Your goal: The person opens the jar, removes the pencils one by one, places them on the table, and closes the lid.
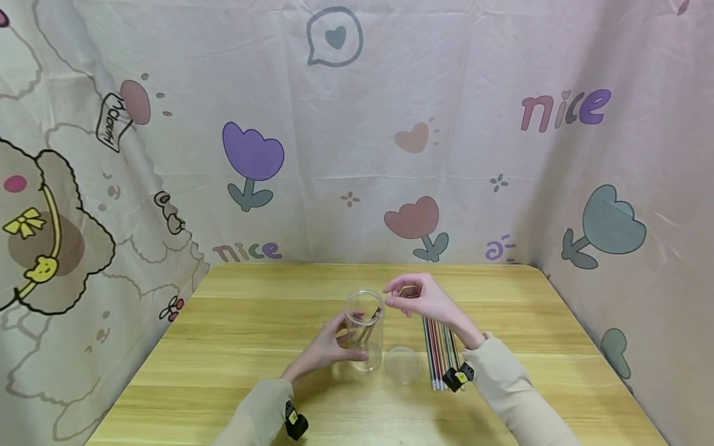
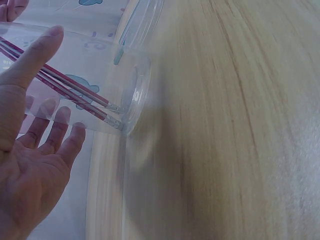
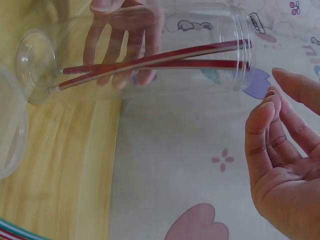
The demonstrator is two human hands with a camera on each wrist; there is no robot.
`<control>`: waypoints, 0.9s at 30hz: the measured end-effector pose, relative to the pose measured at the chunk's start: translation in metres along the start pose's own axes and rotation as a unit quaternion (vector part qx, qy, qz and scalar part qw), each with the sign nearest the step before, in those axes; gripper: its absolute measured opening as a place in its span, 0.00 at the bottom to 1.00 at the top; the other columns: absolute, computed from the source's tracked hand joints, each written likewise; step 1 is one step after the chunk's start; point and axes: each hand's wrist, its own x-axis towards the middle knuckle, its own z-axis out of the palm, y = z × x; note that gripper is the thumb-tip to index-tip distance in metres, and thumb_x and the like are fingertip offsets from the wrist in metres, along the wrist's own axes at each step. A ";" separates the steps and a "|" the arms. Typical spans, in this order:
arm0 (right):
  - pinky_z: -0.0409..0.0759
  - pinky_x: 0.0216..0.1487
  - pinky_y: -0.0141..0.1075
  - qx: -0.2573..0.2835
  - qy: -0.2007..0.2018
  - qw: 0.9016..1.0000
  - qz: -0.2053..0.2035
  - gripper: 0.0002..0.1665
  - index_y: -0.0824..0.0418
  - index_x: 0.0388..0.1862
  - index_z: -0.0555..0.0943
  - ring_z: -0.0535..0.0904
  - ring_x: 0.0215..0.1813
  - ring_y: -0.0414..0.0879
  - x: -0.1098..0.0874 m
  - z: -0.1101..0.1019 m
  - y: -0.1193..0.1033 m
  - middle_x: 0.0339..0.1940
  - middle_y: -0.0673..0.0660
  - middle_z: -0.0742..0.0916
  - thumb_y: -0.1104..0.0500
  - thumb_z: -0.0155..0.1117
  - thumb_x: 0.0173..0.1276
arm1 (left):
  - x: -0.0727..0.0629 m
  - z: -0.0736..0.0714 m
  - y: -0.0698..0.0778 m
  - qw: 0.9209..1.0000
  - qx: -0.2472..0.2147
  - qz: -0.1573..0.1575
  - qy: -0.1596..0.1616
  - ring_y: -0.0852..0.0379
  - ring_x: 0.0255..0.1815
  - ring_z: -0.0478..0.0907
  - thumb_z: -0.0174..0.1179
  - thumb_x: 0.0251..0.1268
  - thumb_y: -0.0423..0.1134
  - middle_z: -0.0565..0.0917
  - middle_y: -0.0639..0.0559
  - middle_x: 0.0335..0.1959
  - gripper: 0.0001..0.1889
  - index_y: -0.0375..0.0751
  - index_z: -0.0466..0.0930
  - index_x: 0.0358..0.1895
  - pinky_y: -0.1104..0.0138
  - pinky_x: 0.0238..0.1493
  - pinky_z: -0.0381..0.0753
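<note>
A clear plastic jar stands upright on the table with its mouth uncovered. My left hand grips its side, thumb in front and fingers behind. Two red-and-silver pencils lean inside the jar, their eraser ends at the bottom, as the left wrist view also shows. Just right of the rim is my right hand, its fingers loosely bent; in the right wrist view nothing shows between thumb and fingertips. Below that hand lies a row of several coloured pencils, partly covered by the right forearm.
A round translucent lid lies on the wooden table between the jar and the pencil row. Behind the table hangs a printed cloth, with cloth along both sides too.
</note>
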 end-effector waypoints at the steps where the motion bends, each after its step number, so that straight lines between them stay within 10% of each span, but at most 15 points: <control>1: 0.77 0.24 0.25 0.000 -0.005 1.000 -0.001 0.16 0.72 0.51 0.81 0.74 0.23 0.36 0.001 0.001 0.000 0.31 0.49 0.83 0.65 0.67 0.67 | 0.000 0.000 0.000 1.000 0.001 0.000 0.000 0.35 0.70 0.67 0.78 0.50 0.34 0.66 0.32 0.73 0.44 0.46 0.65 0.72 0.42 0.74 0.71; 27: 0.76 0.21 0.26 -0.044 -0.037 0.998 0.018 0.10 0.67 0.45 0.85 0.74 0.22 0.36 0.016 0.013 -0.004 0.34 0.64 0.87 0.63 0.67 0.67 | -0.001 0.000 -0.001 1.000 -0.004 0.001 -0.001 0.36 0.71 0.67 0.77 0.51 0.34 0.67 0.36 0.72 0.44 0.42 0.64 0.72 0.44 0.74 0.72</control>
